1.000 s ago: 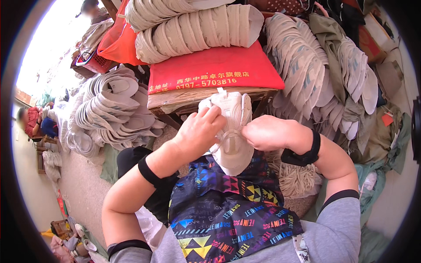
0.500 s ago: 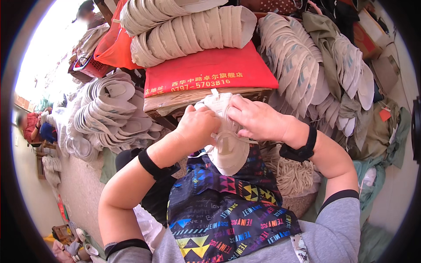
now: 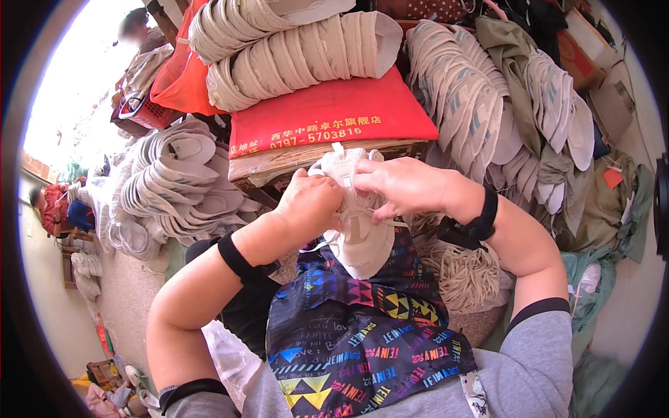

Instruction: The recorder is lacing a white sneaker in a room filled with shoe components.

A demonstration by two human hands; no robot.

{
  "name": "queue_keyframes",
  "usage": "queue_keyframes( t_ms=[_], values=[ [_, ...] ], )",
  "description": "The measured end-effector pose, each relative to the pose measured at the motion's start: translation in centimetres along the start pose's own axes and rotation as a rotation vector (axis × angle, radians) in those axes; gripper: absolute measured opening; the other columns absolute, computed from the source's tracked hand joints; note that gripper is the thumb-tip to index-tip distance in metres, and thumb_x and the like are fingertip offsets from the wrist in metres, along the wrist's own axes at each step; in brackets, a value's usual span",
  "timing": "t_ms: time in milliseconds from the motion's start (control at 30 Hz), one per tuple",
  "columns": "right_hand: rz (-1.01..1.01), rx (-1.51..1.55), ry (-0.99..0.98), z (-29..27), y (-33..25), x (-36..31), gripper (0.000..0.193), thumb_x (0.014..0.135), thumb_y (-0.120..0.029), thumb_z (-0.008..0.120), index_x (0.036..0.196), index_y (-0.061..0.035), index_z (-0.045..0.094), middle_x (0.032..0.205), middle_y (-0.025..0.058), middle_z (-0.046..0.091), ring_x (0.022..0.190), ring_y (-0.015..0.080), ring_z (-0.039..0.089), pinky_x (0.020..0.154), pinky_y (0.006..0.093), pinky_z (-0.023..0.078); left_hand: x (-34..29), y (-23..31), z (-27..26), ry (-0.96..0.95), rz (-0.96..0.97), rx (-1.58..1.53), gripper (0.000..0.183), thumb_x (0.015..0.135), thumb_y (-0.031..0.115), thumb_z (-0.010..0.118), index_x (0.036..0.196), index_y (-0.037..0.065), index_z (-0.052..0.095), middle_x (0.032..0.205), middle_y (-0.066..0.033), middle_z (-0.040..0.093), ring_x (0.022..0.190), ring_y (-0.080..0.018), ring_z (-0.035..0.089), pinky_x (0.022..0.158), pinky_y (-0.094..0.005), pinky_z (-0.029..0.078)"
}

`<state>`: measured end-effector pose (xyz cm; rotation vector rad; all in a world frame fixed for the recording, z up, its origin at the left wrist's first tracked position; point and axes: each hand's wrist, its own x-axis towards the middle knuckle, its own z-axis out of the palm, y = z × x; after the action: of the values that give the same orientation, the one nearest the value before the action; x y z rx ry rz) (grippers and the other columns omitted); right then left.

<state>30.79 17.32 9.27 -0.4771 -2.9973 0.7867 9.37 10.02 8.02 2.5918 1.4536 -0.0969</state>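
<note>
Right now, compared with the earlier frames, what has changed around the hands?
The right hand moved up and leftward from beside the white shoe onto its upper; a loose lace end now shows below it. Whether it let go of the lace is unclear. The left hand stays curled against the shoe's left side; the toe still points toward the person.

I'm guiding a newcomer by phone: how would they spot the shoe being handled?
Find the red cover on the wooden table. At the table's near edge, a pale shoe sits between the left hand and right hand. Unlike the nested stacks, it's single and in hand.
</note>
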Motion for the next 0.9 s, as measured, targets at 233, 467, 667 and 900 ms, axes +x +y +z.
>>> queue_keyframes(
  t_ms=[233,467,667,900],
  values=[
    [-0.019,-0.057,0.022,1.0,0.5,0.7,0.042,0.067,-0.018,0.081,0.099,-0.0045,0.057,0.104,0.0128,0.055,0.093,0.0354,0.062,0.077,0.0449,0.052,0.4,-0.4,-1.0,-0.093,-0.099,-0.173,0.025,0.069,0.029,0.078,0.08,0.009,0.068,0.082,-0.0055,0.065,0.086,-0.0258,0.064,0.076,-0.0406,0.045],
    [-0.087,-0.18,0.084,0.8,0.1,0.2,0.057,0.064,-0.012,0.08,0.114,0.0005,0.055,0.115,0.0163,0.056,0.096,0.0356,0.063,0.077,0.0423,0.055,1.0,-1.0,1.1,-0.045,-0.174,-0.406,0.016,0.077,0.019,0.067,0.08,0.003,0.068,0.083,-0.011,0.065,0.082,-0.0299,0.063,0.074,-0.0406,0.05],
    [-0.089,-0.173,0.083,1.1,0.7,0.2,0.053,0.063,-0.011,0.08,0.108,0.0009,0.055,0.117,0.0166,0.055,0.096,0.0355,0.063,0.078,0.0431,0.054,1.4,0.1,2.3,0.293,-0.248,-0.692,0.015,0.082,0.016,0.065,0.079,0.001,0.066,0.078,-0.0134,0.062,0.081,-0.0309,0.061,0.072,-0.0388,0.049],
    [-0.045,-0.154,0.054,0.9,0.6,-0.5,0.045,0.068,-0.015,0.08,0.102,-0.0019,0.054,0.108,0.0155,0.052,0.095,0.0366,0.061,0.077,0.0446,0.053,-0.6,2.3,2.5,0.414,-0.108,0.143,0.021,0.084,0.031,0.065,0.082,0.011,0.069,0.087,-0.006,0.055,0.091,-0.0251,0.055,0.083,-0.0422,0.039]
  ],
)
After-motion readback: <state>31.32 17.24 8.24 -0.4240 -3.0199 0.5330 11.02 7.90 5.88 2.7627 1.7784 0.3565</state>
